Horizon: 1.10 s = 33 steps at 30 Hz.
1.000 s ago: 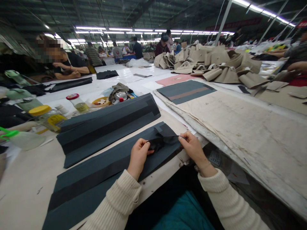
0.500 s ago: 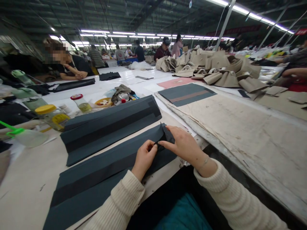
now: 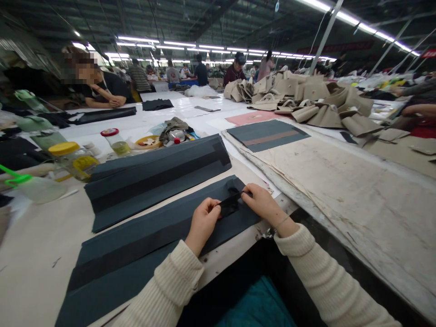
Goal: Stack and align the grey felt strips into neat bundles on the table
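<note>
A long dark grey fabric panel (image 3: 143, 245) with a darker centre band lies on the table in front of me. My left hand (image 3: 202, 225) and my right hand (image 3: 262, 204) both pinch a small black strip (image 3: 229, 205) over the panel's right end, the fingers of each closed on one end of it. The strip sags a little between them. A second matching dark panel (image 3: 153, 175) lies just beyond the first.
Yellow-lidded jar (image 3: 73, 159), red-capped bottle (image 3: 114, 141), a dish and rags sit behind the panels. A stained cloth-covered board (image 3: 340, 181) fills the right, with a grey panel (image 3: 267, 134) and a heap of tan pieces (image 3: 306, 97) beyond. Other people work farther off.
The strip was stretched wide between my hands, then my right hand moved left over the panel's end. Now both hands hold the strip closer together, lower on the panel.
</note>
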Available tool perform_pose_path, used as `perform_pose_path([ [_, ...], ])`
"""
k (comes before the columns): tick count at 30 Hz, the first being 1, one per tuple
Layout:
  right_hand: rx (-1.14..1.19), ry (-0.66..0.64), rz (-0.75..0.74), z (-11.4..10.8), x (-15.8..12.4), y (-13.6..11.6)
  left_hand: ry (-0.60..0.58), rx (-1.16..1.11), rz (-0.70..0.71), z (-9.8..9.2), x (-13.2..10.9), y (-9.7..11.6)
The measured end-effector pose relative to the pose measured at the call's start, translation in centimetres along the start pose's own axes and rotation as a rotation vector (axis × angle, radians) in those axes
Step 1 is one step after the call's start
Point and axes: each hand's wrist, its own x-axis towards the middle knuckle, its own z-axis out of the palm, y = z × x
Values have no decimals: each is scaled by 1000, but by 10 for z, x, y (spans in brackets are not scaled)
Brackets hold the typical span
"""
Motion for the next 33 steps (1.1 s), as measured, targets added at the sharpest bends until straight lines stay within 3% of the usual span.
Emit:
perform_pose_path([
  [6,13,30,34,7,6,10,79,-212,-115,-5,1,3],
  [10,-34,43,64,8,8,14,82,-274,-121,-6,1,3],
  [13,4,29,38,6,8,17,22,-155,-83,-3,-1,4],
  [17,237,-20,36,-7,4,22,-49,-12,-30,0,-2,4],
  [22,347,214,85,-20,-14,24,-123,124,99,-1,-4,1],
  [26,456,60,117,-16,-30,19,-289,363,308,-1,-10,7],
  [29,500,57,172,-12,-36,21,-409,500,441,0,-13,10],
  [33,474,69,157,-15,-44,20,-390,601,482,5,-15,11],
])
